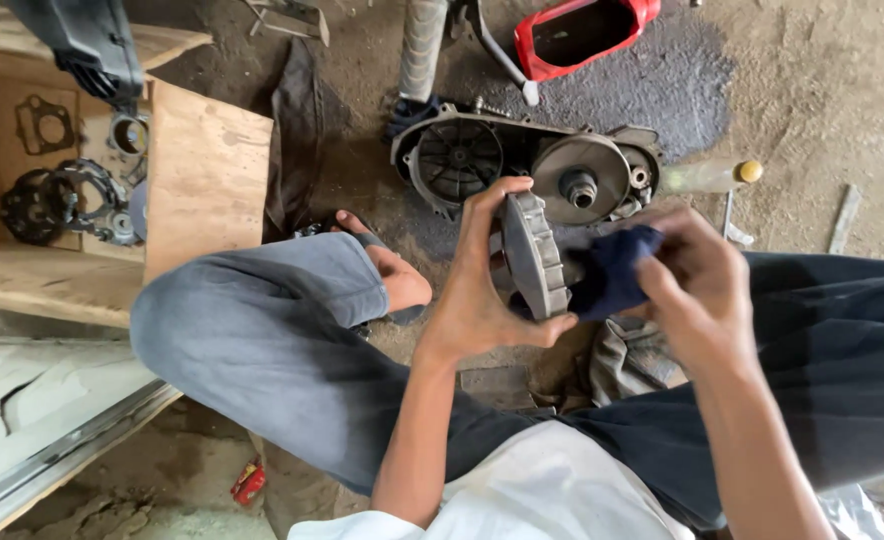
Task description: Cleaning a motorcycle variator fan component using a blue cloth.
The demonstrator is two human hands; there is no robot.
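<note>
Two hands share the work: your left hand (pixel 482 290) grips the grey ribbed round metal cover (pixel 539 255) on edge above your lap, while your right hand (pixel 697 290) pinches a dark blue cloth (pixel 612 270) against its face. Beyond it, the grey engine casing (pixel 522 165) lies on the dirt floor (pixel 822 110). You look mid-wipe; turning the cover would reach the rest.

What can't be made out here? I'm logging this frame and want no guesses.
Head view only:
- Metal disc: seen nearly edge-on; the far face is hidden.
- Dark blue cloth: partly covered by right hand.
- Left hand: palm hidden.
- Red cover: cut by top edge.
</note>
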